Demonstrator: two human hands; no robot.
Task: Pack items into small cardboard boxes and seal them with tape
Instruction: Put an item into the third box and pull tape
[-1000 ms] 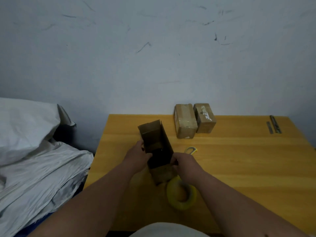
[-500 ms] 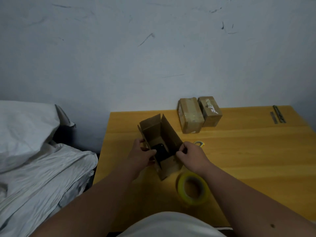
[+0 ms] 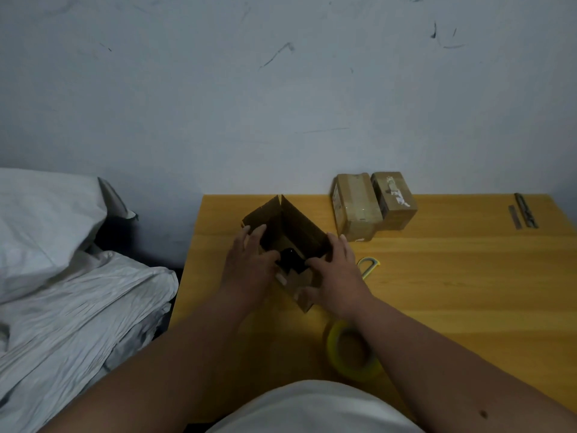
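A small open cardboard box (image 3: 296, 228) stands on the wooden table (image 3: 452, 276), its far flaps up. A dark item (image 3: 290, 260) lies inside it. My left hand (image 3: 249, 260) presses on the box's left side and near flap. On the right side, my right hand (image 3: 337, 273) holds the wall and near corner of the box. A roll of yellow tape (image 3: 352, 351) lies flat on the table just under my right forearm. Two taped boxes (image 3: 371, 204) stand side by side at the table's back edge.
A small yellow-edged loop-shaped thing (image 3: 368, 265) lies right of the open box. Two thin metal strips (image 3: 523, 212) lie at the back right. A bed with white sheets (image 3: 62, 292) borders the table's left edge. A grey wall stands behind.
The view has shifted and closed in on the table. Both hands have slid further over the box's near flaps, and the dark item shows deeper inside.
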